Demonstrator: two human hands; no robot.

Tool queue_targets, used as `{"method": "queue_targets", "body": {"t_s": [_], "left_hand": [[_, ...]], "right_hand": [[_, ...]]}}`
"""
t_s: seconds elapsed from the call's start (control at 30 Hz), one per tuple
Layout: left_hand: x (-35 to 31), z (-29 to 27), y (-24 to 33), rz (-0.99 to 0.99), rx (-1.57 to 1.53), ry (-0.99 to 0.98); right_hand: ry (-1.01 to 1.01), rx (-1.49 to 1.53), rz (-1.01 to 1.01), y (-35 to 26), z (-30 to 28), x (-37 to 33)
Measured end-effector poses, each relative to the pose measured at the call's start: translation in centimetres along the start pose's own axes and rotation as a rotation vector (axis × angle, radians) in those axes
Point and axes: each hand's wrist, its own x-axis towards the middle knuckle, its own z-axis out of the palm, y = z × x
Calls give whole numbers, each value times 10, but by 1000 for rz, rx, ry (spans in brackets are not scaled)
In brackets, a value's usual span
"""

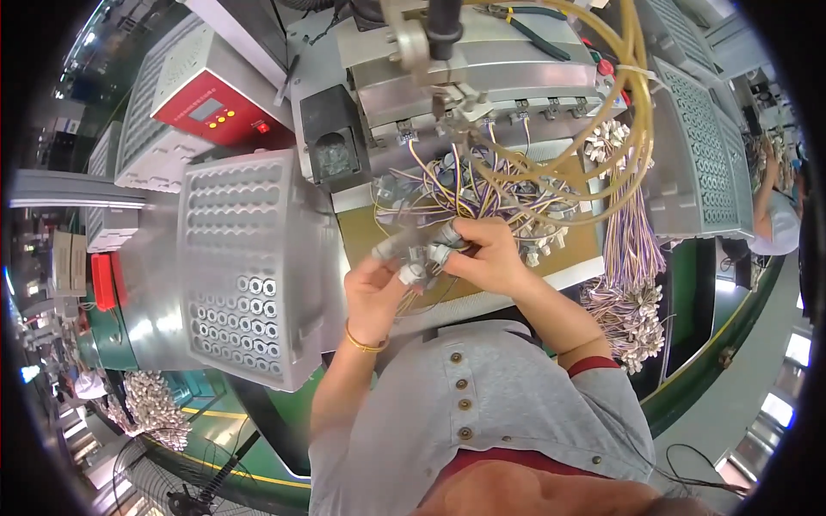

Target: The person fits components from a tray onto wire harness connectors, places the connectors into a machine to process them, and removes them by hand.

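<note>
Grey button-front shirt w/ red trim (482,378) fills lower middle, nearest cam. L hand (372,301) closed, thumb & fingers pinching a pale connector (411,274); R hand (492,258) likewise closed on a grey connector (440,254) just beside it. Connectors are in front of the torso, over the tan mat (361,232) on the surface; bit blurred, so can't tell if they touch. Tangle of purple, yellow & white wires (482,189) just beyond hands. Pocketed tray (237,224) to L; pliers (540,40) up top near yellowish hoses (635,52).
</note>
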Motion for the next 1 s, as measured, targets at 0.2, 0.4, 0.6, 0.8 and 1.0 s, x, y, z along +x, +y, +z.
{"method": "queue_targets", "body": {"t_s": [0.2,0.4,0.6,0.8,1.0], "left_hand": [[0,10,0,77,66,48],[6,12,-3,32,69,14],[22,26,-6,-159,-282,75],[38,39,-8,-272,-302,-203],[51,33,-67,-22,196,-293]], "right_hand": [[1,-55,-89,-9,-6,5],[-126,-33,-53,-14,-9,4],[-45,-20,201,-7,-14,-3],[-34,369,337,-26,-37,5],[648,405,130,35,-82,5]]}}
